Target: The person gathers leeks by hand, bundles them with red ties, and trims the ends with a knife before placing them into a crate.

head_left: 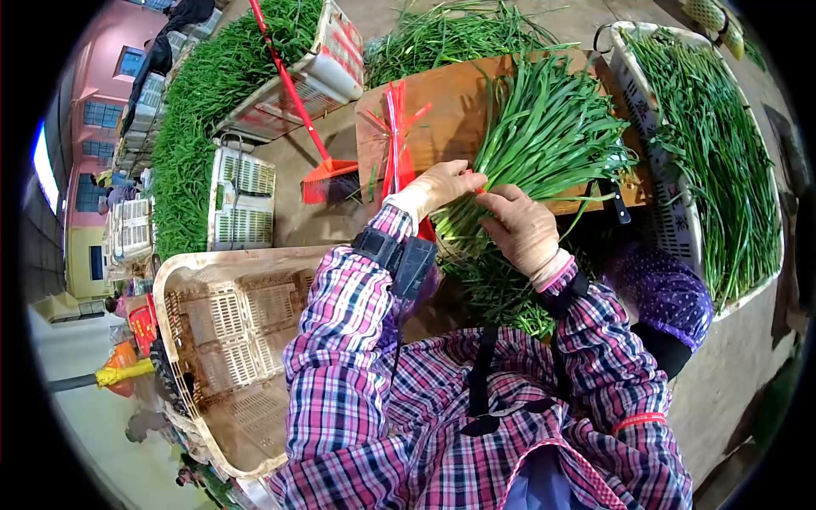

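A bunch of garlic chives lies across a wooden board, its leaves fanned toward the far right and its stem ends toward me. Around the stems, a bit of red tie shows between my fingers. My left hand is closed, pinching at this tie on the left side of the bunch. From the right, my right hand is curled in with thumb and forefinger at the same tie. More red strips lie at the board's left edge. A black-handled knife rests at its right edge.
Chive-filled crates stand at right and upper left. A brown-stained crate is by my left arm. The wooden board has loose chives behind it. A red broom leans at left. Loose greens lie below my hands.
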The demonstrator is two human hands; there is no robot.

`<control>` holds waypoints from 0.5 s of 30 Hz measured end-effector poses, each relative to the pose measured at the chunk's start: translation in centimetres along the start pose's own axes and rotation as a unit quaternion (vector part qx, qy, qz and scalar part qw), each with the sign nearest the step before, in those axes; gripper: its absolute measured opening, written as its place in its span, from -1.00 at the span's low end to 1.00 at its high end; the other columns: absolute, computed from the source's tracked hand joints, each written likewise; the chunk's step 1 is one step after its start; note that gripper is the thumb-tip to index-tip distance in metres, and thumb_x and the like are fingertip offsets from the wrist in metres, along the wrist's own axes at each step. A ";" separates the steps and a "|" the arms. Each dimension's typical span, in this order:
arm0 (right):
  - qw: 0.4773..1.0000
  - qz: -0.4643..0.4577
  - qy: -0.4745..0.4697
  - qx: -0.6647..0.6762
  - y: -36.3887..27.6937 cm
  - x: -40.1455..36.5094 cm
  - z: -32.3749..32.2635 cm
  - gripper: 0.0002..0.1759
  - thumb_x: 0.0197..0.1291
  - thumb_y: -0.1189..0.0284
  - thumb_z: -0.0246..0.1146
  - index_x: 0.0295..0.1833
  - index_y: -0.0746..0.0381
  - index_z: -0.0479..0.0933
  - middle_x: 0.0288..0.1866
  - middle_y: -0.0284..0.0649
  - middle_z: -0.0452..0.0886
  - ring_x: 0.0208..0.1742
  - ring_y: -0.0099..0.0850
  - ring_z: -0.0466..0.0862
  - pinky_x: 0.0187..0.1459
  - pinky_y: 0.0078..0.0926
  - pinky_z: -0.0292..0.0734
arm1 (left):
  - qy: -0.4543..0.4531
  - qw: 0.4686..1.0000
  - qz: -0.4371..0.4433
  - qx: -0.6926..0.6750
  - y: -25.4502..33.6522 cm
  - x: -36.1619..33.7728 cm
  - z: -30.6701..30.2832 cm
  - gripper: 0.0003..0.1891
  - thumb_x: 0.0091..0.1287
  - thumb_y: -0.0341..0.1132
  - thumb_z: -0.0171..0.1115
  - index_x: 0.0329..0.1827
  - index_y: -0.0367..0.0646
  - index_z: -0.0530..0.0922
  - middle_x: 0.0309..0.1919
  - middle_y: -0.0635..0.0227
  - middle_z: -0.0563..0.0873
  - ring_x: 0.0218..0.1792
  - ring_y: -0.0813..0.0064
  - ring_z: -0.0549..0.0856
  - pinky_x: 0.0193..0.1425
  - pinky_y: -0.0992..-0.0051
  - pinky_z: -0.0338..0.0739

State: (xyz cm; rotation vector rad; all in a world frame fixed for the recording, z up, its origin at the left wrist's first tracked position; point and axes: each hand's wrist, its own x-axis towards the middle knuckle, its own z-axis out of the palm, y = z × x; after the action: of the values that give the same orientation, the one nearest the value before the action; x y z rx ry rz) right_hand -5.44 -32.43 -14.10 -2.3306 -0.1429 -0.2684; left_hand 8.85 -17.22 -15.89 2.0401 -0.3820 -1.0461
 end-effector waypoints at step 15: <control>0.994 0.016 -0.053 -0.092 1.2 -2.8 0.1 -0.77 0.05 0.34 0.29 -0.14 0.08 0.52 -0.25 -0.25 0.54 -0.26 -0.18 0.60 -0.31 -0.20 0.50 | 0.003 0.979 0.005 0.204 2.6 -1.2 2.6 -0.13 0.18 0.22 0.21 0.30 -0.42 0.32 0.17 -0.12 0.52 0.21 0.15 0.51 0.26 0.40 0.37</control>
State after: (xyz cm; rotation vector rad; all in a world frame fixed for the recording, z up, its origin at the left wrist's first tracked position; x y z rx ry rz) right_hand -7.89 -33.29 -15.61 -2.5298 -0.1380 -0.1473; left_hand 6.29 -19.56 -14.15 2.3973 -0.6467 -1.0163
